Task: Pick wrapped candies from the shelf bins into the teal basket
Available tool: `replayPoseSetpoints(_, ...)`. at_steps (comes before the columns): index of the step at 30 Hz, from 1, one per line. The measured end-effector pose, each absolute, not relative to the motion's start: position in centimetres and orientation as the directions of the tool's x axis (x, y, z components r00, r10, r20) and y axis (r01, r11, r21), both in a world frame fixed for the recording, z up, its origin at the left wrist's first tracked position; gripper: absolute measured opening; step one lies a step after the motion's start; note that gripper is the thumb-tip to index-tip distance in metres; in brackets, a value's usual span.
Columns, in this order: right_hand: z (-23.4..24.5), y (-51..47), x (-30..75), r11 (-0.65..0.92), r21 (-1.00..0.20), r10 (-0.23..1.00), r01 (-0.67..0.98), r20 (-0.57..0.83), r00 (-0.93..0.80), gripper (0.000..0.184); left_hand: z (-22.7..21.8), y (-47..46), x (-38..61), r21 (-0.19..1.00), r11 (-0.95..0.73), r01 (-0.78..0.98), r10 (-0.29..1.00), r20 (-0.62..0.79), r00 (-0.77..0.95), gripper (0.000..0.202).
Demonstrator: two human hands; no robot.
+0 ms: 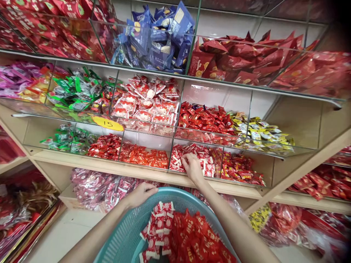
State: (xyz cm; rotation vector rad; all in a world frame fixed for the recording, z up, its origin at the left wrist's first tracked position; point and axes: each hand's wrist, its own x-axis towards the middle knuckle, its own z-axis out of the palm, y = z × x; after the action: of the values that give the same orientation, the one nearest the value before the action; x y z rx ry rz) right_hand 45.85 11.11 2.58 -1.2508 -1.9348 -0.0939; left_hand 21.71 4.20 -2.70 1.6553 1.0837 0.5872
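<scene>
My right hand [192, 167] reaches into a clear shelf compartment, its fingers curled down on red-and-white wrapped candies [207, 161]. Those candies partly hide what lies under the fingertips. Closer to me, my left hand [140, 195] grips the far left rim of a teal plastic basket [120, 230]. Inside the basket lie strips of red-and-white wrapped candies [160, 230] on the left. Beside them on the right is a heap of red wrapped candies [194, 237] with gold lettering. My right forearm passes over the basket's right rim.
Clear dividers split the shelves into compartments. Orange-red candies [145, 155] lie left of my right hand, and dark red ones [238, 166] to its right. A yellow price tag [107, 123] marked 15 hangs above. Bagged goods [93, 186] sit under the wooden shelf edge [109, 166].
</scene>
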Motion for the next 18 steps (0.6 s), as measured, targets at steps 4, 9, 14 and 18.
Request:
replayPoseSetpoints(4,2.3,11.1,46.0,0.525,-0.461,0.703,0.715,0.708,-0.060,0.021,-2.6,4.2,21.7,0.913,-0.087,0.398,0.874,-0.121,0.470,0.046)
replayPoseSetpoints(9,2.6,10.9,46.1,0.513,-0.554,0.706,0.656,0.707,0.045,0.022,-2.2,4.1,21.7,0.889,-0.159,0.429,0.875,-0.075,0.478,0.044)
replayPoseSetpoints(14,3.3,10.0,46.3,0.533,-0.629,0.694,0.566,0.708,0.133,0.021,-2.4,4.2,21.7,0.892,-0.157,0.423,0.876,-0.072,0.476,0.044)
replayPoseSetpoints(18,4.2,6.9,46.6,0.553,-0.636,0.687,0.537,0.713,0.137,0.018,-2.4,4.2,21.7,0.901,-0.153,0.406,0.870,-0.072,0.488,0.045)
